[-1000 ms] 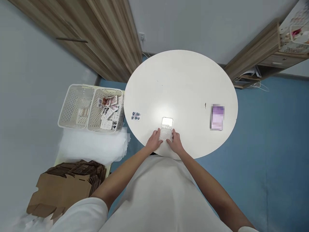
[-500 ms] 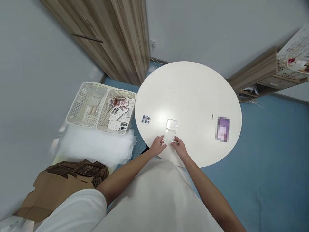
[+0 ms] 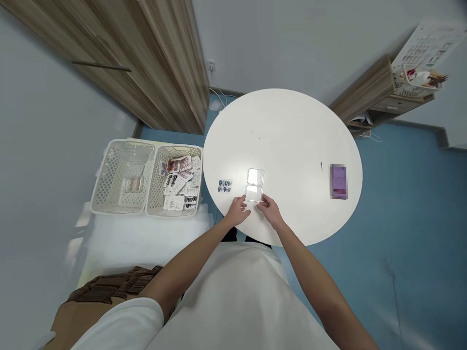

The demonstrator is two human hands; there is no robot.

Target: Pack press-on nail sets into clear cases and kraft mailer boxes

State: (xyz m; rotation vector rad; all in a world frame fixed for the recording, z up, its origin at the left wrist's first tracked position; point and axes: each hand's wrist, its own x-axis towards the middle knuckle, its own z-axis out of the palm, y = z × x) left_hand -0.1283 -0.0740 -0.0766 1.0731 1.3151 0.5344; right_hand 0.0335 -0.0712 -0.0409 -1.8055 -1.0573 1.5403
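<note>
A clear plastic hinged case lies unfolded on the white round table, its lid half pointing away from me. My left hand has its fingertips at the case's lower left edge, thumb apart below. On the opposite side, my right hand grips the lower right corner with bent fingers. Both halves look see-through, with nothing visible inside. To the left of the case sits a small set of dark blue press-on nails, laid out in two rows.
Two white baskets stand left of the table: one holds clear plastic cases, the other holds several nail packs and cards. A purple, pixelated item lies at the table's right. Brown cardboard is stacked at lower left.
My view has shifted and turned slightly. Both hands stay at the sides of the unfolded case, which now sits straighter in front of me.
</note>
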